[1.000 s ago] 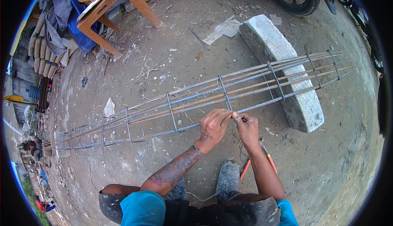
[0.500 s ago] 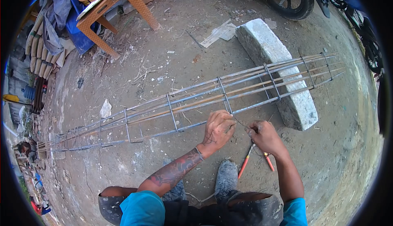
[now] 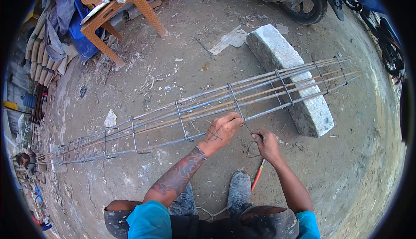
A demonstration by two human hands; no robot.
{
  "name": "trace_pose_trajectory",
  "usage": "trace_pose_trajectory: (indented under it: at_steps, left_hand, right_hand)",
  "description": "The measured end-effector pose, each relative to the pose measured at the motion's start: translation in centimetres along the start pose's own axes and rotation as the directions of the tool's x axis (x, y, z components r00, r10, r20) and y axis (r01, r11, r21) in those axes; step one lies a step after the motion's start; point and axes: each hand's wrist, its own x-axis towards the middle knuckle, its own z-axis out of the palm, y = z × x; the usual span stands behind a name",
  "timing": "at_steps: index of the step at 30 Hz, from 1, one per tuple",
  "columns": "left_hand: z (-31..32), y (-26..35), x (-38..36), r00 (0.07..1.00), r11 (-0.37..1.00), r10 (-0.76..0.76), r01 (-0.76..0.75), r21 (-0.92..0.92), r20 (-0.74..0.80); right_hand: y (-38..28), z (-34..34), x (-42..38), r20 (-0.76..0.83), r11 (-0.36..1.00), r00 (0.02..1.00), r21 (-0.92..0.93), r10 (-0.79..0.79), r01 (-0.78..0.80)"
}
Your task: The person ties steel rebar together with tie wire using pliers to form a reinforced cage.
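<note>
A long rebar cage with square stirrups runs across the view. My left hand is closed at its near bar, beside a stirrup, with its fingertips pinching thin binding wire there. From that spot the wire stretches down to my right hand, whose thumb and fingers are pinched on it. Loose loops of wire hang left of the right hand. Below it, one orange-red handle of a pair of pliers shows on the ground; the rest is hidden by the hand and forearm.
A concrete block lies under the cage's right end. An orange-brown plastic chair stands at the upper left, near tarps and stacked rolls. A motorcycle is at the top right. Cardboard scraps and twigs litter the dirt ground.
My right hand has shifted left, closer to the bar, and the wire between the hands now slants more steeply. My left hand moved slightly left and up. Wire loops show beside the right hand.
</note>
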Motion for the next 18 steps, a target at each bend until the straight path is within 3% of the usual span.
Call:
trace_pose_trajectory:
  at_steps: [2,5,13,15,17,18]
  left_hand:
    - [-0.3,-0.4,0.3,0.992,0.99,0.124,-0.126,0.057,0.037]
    - [-0.8,-0.7,0.8,0.976,0.975,0.195,-0.203,0.093,0.094]
    - [-0.5,-1.1,0.6,0.957,0.949,0.275,-0.285,0.13,0.089]
    - [-0.5,-0.8,0.3,0.957,0.952,0.272,-0.283,0.118,0.102]
    - [-0.5,0.1,0.2,0.969,0.966,0.247,-0.248,0.07,0.029]
    - [-0.3,0.6,0.0,0.967,0.965,0.252,-0.253,0.068,0.028]
  right_hand:
    - [0.7,1.1,0.7,-0.042,0.999,0.998,0.005,-0.053,0.053]
    - [0.7,1.7,0.9,-0.076,0.995,0.992,0.004,-0.103,0.104]
    - [-1.0,-0.3,0.3,-0.046,0.995,0.994,-0.037,-0.099,0.097]
    - [-3.8,-3.9,-0.6,0.122,0.994,0.987,-0.026,0.105,-0.103]
    - [-5.9,-6.8,0.1,0.195,0.987,0.967,-0.039,0.162,-0.157]
    - [-6.6,-7.6,0.6,0.299,0.932,0.911,0.139,0.284,-0.336]
